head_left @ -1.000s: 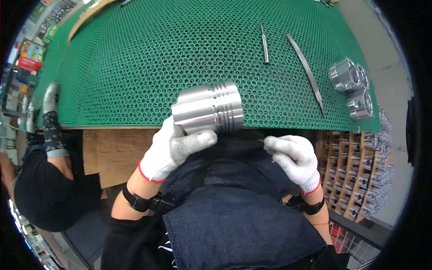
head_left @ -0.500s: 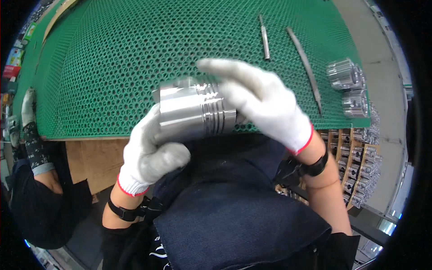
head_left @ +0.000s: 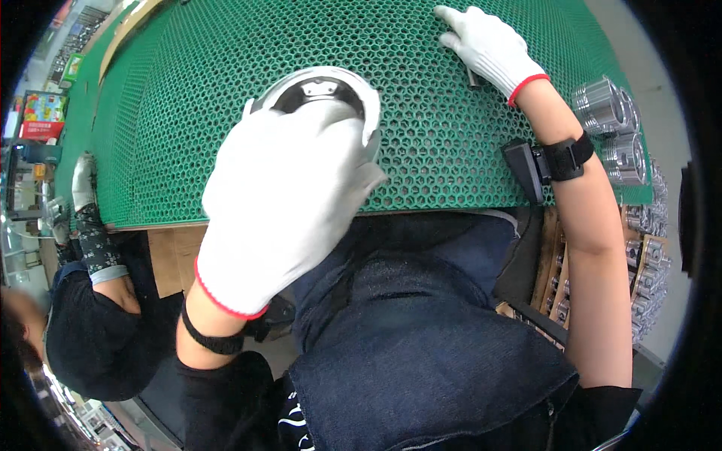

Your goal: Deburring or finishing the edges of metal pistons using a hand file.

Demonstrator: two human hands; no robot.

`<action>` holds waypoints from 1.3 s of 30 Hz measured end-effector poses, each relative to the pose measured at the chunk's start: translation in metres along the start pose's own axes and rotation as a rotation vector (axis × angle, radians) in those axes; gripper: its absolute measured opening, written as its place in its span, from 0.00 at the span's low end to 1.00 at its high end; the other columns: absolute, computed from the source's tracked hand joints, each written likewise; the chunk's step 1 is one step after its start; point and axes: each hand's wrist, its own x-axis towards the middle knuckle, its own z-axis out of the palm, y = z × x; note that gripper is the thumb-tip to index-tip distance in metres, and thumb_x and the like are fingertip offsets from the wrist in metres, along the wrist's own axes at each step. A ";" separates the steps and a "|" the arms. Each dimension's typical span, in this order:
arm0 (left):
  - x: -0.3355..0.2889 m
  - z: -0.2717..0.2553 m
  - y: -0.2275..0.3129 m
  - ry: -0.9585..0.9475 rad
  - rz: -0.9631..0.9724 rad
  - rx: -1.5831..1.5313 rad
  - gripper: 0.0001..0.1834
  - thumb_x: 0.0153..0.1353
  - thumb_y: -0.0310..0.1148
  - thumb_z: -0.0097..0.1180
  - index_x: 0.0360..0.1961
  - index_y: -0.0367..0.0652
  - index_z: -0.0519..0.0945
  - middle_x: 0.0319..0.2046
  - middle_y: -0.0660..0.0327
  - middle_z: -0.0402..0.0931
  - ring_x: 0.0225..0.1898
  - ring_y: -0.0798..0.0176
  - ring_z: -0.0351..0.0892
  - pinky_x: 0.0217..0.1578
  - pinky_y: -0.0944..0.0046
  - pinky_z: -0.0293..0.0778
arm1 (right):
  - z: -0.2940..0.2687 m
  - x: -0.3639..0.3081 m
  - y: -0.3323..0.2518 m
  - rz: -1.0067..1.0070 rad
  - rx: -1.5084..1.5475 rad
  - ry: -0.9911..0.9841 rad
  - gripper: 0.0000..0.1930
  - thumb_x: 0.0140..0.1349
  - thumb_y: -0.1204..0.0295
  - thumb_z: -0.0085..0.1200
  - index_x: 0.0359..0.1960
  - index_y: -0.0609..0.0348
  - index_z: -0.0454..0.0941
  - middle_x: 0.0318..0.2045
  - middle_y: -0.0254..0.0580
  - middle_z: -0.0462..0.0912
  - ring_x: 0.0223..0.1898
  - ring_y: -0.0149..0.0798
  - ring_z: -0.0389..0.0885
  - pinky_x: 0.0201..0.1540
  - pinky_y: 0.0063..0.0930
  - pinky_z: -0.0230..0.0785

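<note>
A shiny metal piston [head_left: 371, 105] is in my left hand [head_left: 282, 184], whose white-gloved fingers are wrapped over it above the near part of the green mat. The piston's hollow end shows past the fingers, and the glove covers most of its body. Toward the far right, my right hand [head_left: 489, 46], also gloved, is stretched out low over the mat with index finger and thumb apart. Beneath that hand the end of a thin metal tool [head_left: 473, 79] sticks out. The rest of the tool is hidden.
Several pistons [head_left: 602, 107] stand at the mat's right edge, beside my right forearm. Below them, racks [head_left: 639, 278] hold many more. The perforated green mat [head_left: 421, 169] covers the table. At the left, another person's gloved hand [head_left: 84, 180] rests near the table edge.
My right hand has left the piston and reached far right to the thin tool. My left hand has turned the piston so its hollow end shows. The curved metal strip is now out of sight.
</note>
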 end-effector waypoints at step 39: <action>-0.035 0.018 0.015 0.016 0.079 -0.157 0.21 0.42 0.36 0.69 0.39 0.45 0.80 0.30 0.62 0.70 0.37 0.53 0.74 0.45 0.49 0.71 | -0.025 -0.133 -0.045 0.333 1.446 -0.818 0.21 0.65 0.62 0.45 0.55 0.62 0.75 0.20 0.31 0.76 0.14 0.22 0.71 0.14 0.15 0.65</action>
